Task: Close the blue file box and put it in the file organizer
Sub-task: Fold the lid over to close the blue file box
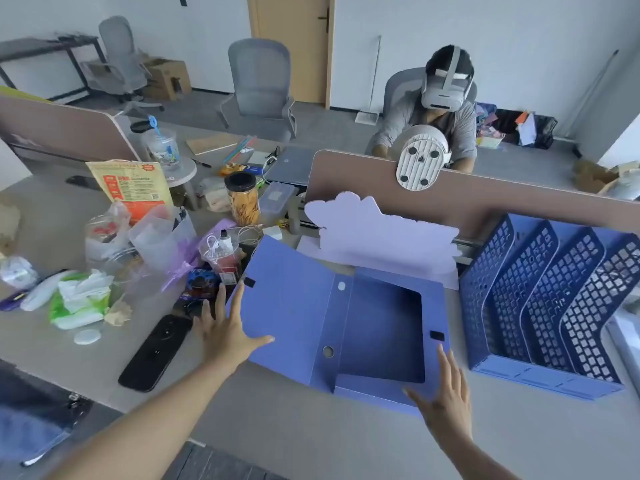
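The blue file box [381,327] lies open on the desk in the middle, its tray to the right and its lid [287,306] spread to the left. My left hand [225,327] rests at the lid's left edge, fingers spread, thumb on top of the lid. Near the tray's front right corner, my right hand [446,400] lies with fingers apart on the box, holding nothing. Just right of the box stands the dark blue file organizer [540,306], a mesh rack with several slanted slots.
A black phone [156,351] lies left of my left hand. Bags, tissues, a snack jar [242,199] and cables crowd the desk's left side. A lilac cloud-shaped card [381,237] stands behind the box. A person in a headset sits beyond the desk partition [519,202].
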The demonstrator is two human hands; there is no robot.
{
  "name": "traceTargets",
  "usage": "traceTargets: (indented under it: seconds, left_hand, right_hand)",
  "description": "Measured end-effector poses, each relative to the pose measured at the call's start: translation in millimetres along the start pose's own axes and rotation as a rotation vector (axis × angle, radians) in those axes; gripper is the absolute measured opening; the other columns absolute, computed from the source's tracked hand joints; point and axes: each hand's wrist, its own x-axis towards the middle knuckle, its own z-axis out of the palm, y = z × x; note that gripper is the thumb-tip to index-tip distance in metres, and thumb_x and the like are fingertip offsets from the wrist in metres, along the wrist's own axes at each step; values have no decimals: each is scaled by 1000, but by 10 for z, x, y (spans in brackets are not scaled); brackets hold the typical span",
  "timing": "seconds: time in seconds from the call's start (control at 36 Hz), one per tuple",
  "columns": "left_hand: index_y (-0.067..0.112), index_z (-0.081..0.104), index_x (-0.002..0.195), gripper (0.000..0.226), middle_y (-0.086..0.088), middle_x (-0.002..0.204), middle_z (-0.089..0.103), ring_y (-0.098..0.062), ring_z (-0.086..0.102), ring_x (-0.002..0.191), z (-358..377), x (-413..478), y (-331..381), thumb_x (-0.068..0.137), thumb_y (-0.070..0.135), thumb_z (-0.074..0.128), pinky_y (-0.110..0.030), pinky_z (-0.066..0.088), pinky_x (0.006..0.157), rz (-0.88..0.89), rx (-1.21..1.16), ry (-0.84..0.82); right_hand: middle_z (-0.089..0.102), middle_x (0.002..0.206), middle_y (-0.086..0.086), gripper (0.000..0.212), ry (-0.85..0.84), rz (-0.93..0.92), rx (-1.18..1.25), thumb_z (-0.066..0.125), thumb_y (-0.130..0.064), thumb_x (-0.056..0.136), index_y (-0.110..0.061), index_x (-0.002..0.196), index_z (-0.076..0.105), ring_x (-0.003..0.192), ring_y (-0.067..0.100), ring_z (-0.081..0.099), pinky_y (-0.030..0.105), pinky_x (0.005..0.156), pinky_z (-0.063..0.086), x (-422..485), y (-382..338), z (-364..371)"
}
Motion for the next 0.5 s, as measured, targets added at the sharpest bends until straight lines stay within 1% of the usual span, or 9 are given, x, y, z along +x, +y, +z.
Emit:
traceTargets:
  seconds: [0.03, 0.06, 0.11, 0.17, 0.22, 0.33, 0.42, 0.47, 0.5]
  left_hand:
    - [46, -6, 153, 135, -1, 167, -4, -40, 8, 149, -16, -2, -23, 51, 74, 78, -59, 15, 115, -55, -4, -41]
    - [45, -7, 152, 137, -2, 167, -1, -39, 12, 148, -45, -10, -25, 50, 74, 79, -58, 18, 114, -104, -5, -38]
    - [42, -7, 153, 139, -5, 163, 19, -38, 24, 144, -46, -33, -104, 49, 71, 81, -56, 25, 109, -166, -28, -62]
    - [38, -4, 155, 138, -7, 151, 41, -35, 39, 134, -44, -47, -135, 52, 64, 85, -51, 31, 102, -177, -76, -65]
    - [37, 0, 155, 137, -7, 142, 52, -35, 45, 127, -44, -43, -174, 52, 60, 87, -51, 33, 99, -159, -109, -17]
    - [33, 11, 155, 128, -2, 131, 61, -31, 50, 119, -64, -67, -155, 55, 48, 89, -51, 30, 100, -96, -178, 75]
    - [28, 17, 155, 116, 6, 116, 65, -23, 58, 102, -163, -151, -42, 64, 35, 89, -47, 30, 100, -34, -262, 157]
    - [28, 21, 155, 106, 13, 109, 64, -13, 58, 88, -216, -237, 61, 71, 27, 86, -41, 34, 97, -8, -363, 187]
    - [29, 25, 154, 100, 13, 108, 64, -8, 58, 83, -243, -293, 129, 74, 22, 84, -35, 40, 92, -4, -450, 176]
  right_hand:
    - [2, 166, -11, 108, -24, 8, 10, 76, -50, 75, -43, 154, 4, 153, 25, 7, 48, 120, 22, -1, -5, -9]
    - [-1, 166, -10, 108, -29, 37, 2, 76, -52, 75, -44, 154, 3, 153, 27, 5, 48, 119, 22, -3, -22, -19]
    - [-5, 166, -9, 110, -57, 94, 14, 75, -54, 74, -45, 154, 1, 153, 29, 4, 51, 119, 23, -23, 2, -5]
    - [-6, 166, -8, 111, -56, 117, 60, 78, -53, 72, -46, 153, 2, 153, 30, 7, 52, 117, 27, -42, 11, 26]
    - [-7, 165, -9, 113, -57, 109, 112, 80, -50, 71, -46, 153, 3, 151, 28, 14, 51, 112, 34, -36, 25, 34]
    - [-7, 165, -13, 115, -55, 80, 92, 81, -52, 69, -46, 153, 2, 151, 26, 17, 52, 105, 42, -19, 41, 35]
    - [-5, 165, -12, 115, -61, 66, 79, 80, -53, 69, -43, 154, 4, 150, 28, 16, 52, 108, 39, -14, 48, 39]
    - [-5, 165, -12, 113, -66, 65, 80, 80, -53, 69, -42, 154, 6, 149, 29, 18, 52, 109, 38, -5, 67, 39]
    - [-4, 165, -12, 112, -75, 70, 77, 80, -52, 70, -41, 154, 7, 149, 30, 19, 51, 108, 39, 0, 72, 38]
